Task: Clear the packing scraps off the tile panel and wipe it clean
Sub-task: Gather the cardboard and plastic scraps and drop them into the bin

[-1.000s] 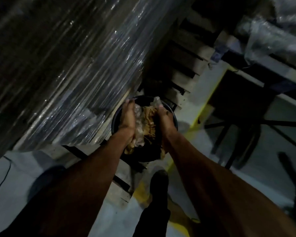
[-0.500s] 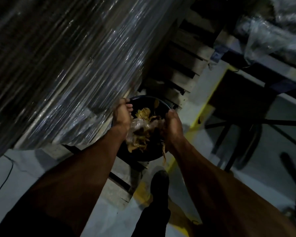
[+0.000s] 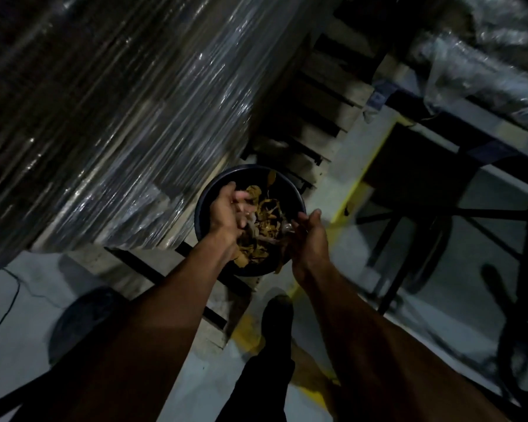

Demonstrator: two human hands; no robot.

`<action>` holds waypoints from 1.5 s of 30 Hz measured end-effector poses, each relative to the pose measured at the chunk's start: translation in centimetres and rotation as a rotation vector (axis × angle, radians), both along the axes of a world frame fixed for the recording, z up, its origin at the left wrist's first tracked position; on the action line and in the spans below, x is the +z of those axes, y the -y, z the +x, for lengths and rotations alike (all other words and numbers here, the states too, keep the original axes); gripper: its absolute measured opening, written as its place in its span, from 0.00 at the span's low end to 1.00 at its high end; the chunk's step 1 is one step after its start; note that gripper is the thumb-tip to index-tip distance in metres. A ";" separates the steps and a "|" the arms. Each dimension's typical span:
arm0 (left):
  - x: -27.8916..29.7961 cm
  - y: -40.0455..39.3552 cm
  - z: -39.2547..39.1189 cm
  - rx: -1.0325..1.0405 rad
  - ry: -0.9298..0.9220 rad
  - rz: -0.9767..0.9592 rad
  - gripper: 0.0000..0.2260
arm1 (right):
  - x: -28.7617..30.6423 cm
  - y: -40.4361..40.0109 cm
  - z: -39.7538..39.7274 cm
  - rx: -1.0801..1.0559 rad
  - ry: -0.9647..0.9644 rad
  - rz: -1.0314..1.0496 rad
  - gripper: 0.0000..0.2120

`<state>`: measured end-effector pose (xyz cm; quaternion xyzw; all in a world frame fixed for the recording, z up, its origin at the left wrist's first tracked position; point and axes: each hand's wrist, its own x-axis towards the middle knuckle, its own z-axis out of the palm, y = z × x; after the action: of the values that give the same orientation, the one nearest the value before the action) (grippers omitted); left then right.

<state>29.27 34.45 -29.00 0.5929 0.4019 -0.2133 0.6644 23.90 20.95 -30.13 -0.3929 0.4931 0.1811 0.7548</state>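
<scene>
A round black bin [image 3: 250, 169] stands on the floor below me, at the foot of a wrapped pallet. Brown paper and clear film scraps [image 3: 264, 229] lie loose inside it. My left hand [image 3: 226, 213] hovers over the bin's left side, its fingers loosely spread and blurred. Over the right rim is my right hand [image 3: 309, 237], palm open, with a wisp of clear film by its fingertips. The tile panel is out of view.
A tall stack wrapped in shiny stretch film [image 3: 110, 123] fills the left. Wooden pallet slats [image 3: 317, 95] lie behind the bin. A yellow floor line [image 3: 357, 181] runs past a dark metal frame [image 3: 439, 214] on the right. My shoe [image 3: 276, 318] is near the bin.
Both hands held a bundle of scraps pressed together over the bin. They have since moved apart and opened, and the scraps have dropped into the bin.
</scene>
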 end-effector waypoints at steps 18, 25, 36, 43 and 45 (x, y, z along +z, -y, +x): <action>31.1 20.7 -3.6 -0.227 0.580 -0.290 0.10 | 34.0 13.3 -3.9 -0.211 0.480 -0.110 0.10; 36.7 31.0 -10.9 -0.467 0.692 -0.267 0.06 | 38.5 28.5 -15.1 -0.179 0.577 -0.370 0.08; 25.6 31.4 -22.7 -1.126 0.623 1.019 0.20 | 34.2 51.2 -32.7 0.087 0.326 -0.984 0.13; 25.5 37.1 -27.8 -1.115 0.666 0.968 0.31 | 32.1 55.0 -36.0 0.436 0.156 -1.234 0.28; 25.6 39.7 -28.3 -1.179 0.755 0.929 0.29 | 31.5 54.4 -36.2 0.535 0.139 -1.243 0.29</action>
<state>0.96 -5.26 -3.41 0.9506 -0.1762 -0.1257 0.2225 -12.30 -33.42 1.33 -0.8728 0.3418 0.0190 0.3479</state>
